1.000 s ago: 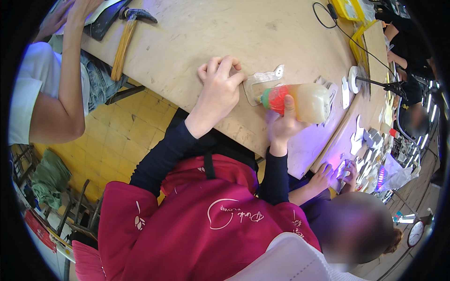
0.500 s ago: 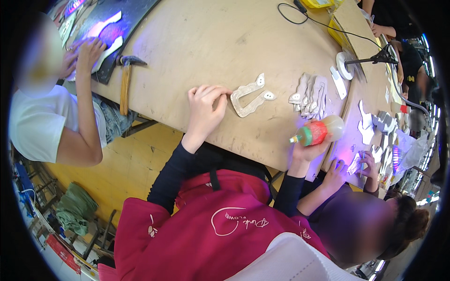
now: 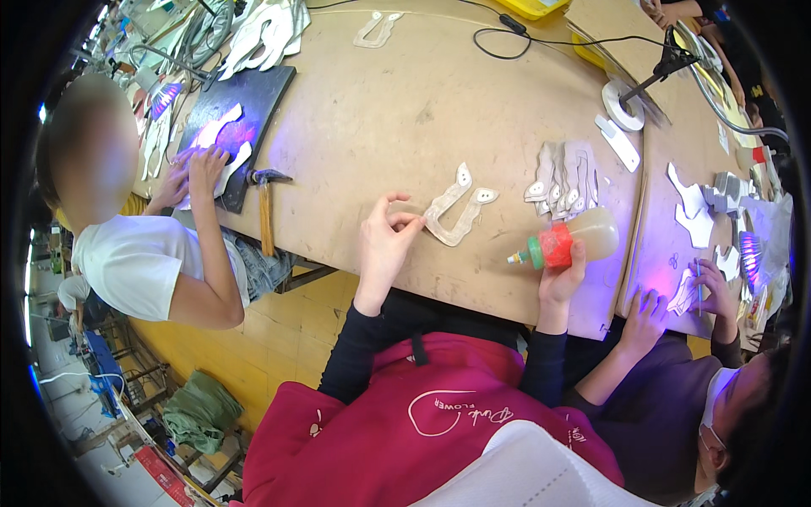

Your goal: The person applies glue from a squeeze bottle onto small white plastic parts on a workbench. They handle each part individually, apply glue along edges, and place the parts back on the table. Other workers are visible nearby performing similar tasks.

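Gripping btl (image 3: 596, 231): R fingers (image 3: 578, 255). L fingers (image 3: 407, 220) at U-piece (image 3: 445, 236) edge, can't tell if pinching; tabletop (image 3: 363, 127) room beyond.

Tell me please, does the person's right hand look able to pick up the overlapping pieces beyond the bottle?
Probably not as things stand: the right hand is holding the bottle, though the overlapping pieces lie close beyond it, uncovered.

The bottle (image 3: 564, 242) looks smooth translucent plastic, the tabletop (image 3: 363, 118) matt and scuffed, the hammer handle (image 3: 266, 221) wood.
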A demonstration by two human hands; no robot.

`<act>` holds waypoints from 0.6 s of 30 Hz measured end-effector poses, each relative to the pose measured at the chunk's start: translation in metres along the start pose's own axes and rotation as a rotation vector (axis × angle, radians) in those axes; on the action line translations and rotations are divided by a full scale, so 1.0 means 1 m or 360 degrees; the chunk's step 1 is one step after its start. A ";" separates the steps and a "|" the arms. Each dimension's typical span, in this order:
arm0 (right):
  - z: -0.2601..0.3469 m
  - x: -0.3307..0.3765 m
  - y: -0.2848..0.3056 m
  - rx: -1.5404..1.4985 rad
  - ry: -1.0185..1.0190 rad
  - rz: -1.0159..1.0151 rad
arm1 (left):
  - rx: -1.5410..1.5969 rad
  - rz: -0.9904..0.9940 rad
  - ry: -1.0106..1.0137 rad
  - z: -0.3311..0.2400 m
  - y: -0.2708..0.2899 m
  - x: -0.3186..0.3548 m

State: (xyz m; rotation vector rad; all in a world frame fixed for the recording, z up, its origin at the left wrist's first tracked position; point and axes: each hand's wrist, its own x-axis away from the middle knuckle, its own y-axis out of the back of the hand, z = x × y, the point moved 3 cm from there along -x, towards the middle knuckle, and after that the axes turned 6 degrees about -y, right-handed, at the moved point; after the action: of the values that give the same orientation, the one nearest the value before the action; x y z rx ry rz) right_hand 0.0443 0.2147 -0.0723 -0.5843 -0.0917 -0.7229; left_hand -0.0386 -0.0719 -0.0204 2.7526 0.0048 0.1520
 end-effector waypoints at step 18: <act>0.003 -0.021 -0.153 0.0867 0.0765 0.0459 | -0.0060 0.0095 -0.0259 0.007 -0.011 0.012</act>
State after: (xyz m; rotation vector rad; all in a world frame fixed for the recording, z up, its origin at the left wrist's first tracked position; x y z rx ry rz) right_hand -0.0702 0.1371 -0.0033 0.1055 0.2339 -0.5085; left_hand -0.0254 -0.0638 -0.0294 2.7201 -0.1227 -0.0556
